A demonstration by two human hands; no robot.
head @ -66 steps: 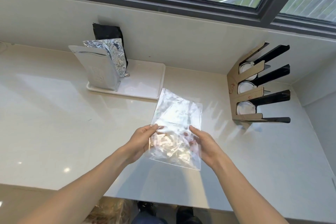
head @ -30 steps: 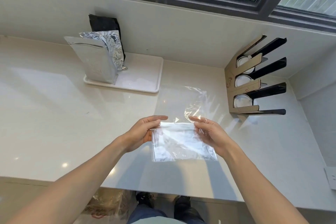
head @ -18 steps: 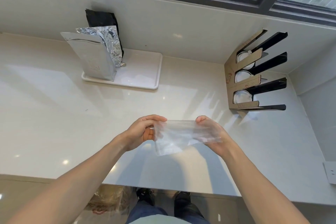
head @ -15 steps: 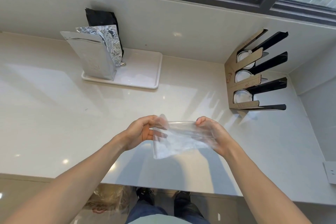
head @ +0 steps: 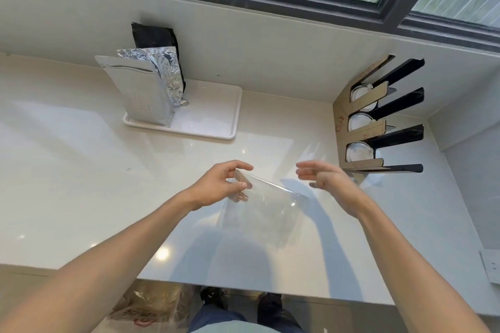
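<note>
A clear plastic bag (head: 263, 211) hangs above the white counter (head: 81, 184) in the middle of the view. My left hand (head: 221, 184) pinches the bag's upper left corner between thumb and fingers. The bag slopes down to the right from that corner. My right hand (head: 324, 178) hovers to the right of the bag with its fingers loosely spread, holding nothing and apart from the bag.
A white tray (head: 211, 116) at the back carries a silver foil pouch (head: 140, 92), a crumpled foil bag (head: 165, 70) and a black bag (head: 154, 38). A cardboard rack (head: 359, 127) with white lids stands at the right by the wall. A plastic bag (head: 151, 308) lies below the counter edge.
My right hand has let go of the clear bag and moved up and to the right. The bag now hangs from my left hand alone.
</note>
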